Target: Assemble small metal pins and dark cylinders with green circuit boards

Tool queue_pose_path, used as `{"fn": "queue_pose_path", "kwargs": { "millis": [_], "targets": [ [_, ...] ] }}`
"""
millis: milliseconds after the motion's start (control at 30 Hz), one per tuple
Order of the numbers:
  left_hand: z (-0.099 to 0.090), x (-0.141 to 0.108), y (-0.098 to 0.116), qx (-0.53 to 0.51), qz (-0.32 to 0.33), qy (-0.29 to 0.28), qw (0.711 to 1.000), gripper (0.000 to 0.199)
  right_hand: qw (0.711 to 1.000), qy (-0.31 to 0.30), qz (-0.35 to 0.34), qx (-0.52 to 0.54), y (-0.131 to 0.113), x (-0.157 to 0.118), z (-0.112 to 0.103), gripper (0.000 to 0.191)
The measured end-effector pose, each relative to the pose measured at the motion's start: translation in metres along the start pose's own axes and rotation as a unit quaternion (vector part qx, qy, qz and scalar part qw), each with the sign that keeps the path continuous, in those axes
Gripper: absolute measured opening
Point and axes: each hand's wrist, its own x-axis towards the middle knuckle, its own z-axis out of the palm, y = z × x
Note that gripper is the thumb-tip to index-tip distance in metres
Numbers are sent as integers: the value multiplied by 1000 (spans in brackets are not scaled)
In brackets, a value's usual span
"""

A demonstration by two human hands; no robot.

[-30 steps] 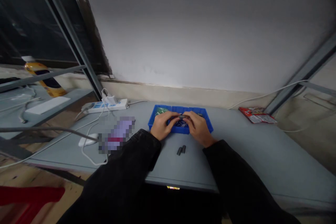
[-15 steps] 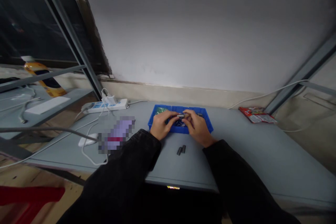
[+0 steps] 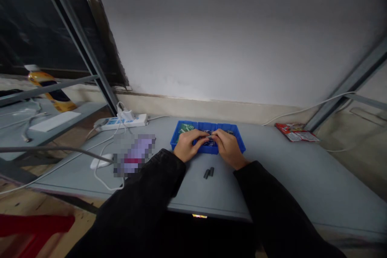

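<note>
Above a blue divided tray, my left hand and my right hand meet fingertip to fingertip. Both are closed in a pinch on a small grey piece, mostly covered by the fingers, so its kind is unclear. Green parts lie in the tray's left compartment. Shiny metal pieces fill the middle one, and the right compartment is largely behind my right hand. On the table in front of the tray, two small dark grey cylinders lie side by side.
A white power strip with plugs and cables stands at the back left. Nearer lie a blurred purple item and a white charger. A red packet is at the right. A yellow bottle stands at far left.
My fingertips have drawn closer together around the small piece, and my right fingers have turned slightly inward and down. The tray and the two cylinders have stayed put.
</note>
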Motion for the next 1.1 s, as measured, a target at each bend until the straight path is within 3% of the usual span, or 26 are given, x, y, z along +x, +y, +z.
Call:
{"fn": "queue_pose_path", "kwargs": {
  "millis": [200,333,900,1100],
  "targets": [
    [-1,1,2,25,-11,43,999,14,1000,0,7,19,5,-2,3,20],
    [0,1,0,19,-5,29,999,14,1000,15,-4,7,6,-2,5,12],
    [0,0,-2,15,4,21,1000,16,1000,-13,-15,12,4,-1,4,17],
    [0,0,-1,16,8,20,1000,14,1000,-15,-8,5,1,-1,2,27]
  ]
}}
